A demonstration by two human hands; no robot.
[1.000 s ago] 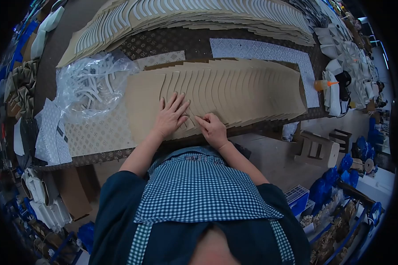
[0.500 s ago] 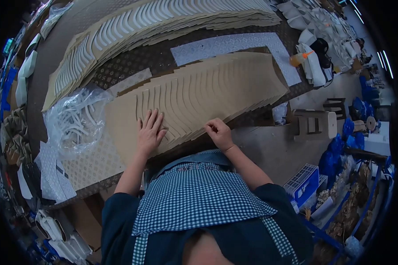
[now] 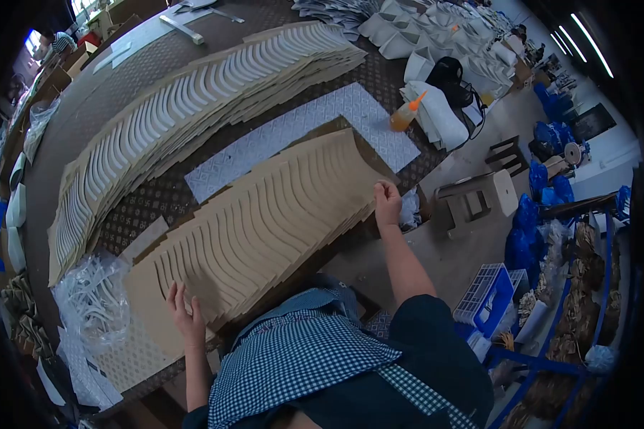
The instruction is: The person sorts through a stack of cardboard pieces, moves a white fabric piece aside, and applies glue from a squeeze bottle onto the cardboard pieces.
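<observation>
A fanned stack of brown paper sheets (image 3: 265,214) lies across the table in front of me, its overlapping edges making a row of curved lines. My left hand (image 3: 187,314) is at the near left part of the stack, fingers apart and partly raised, with no object seen in it. At the right end of the stack, my right hand (image 3: 388,206) has its fingers pinched together against the sheets' edge. Whatever is between those fingertips is too small to see. Beside the stack on the left sits a clear plastic bag (image 3: 96,304) with white curved strips inside.
A second fanned stack with white strips (image 3: 186,107) lies farther back. Patterned white sheets (image 3: 265,146) lie between the stacks. A glue bottle with an orange tip (image 3: 406,114) stands at the right. A stool (image 3: 479,200) and blue crate (image 3: 490,300) are on the floor.
My right hand has moved right along the stack to its far end, still pinched. My left hand has lifted from lying flat and shifted to the left. The view has turned.
</observation>
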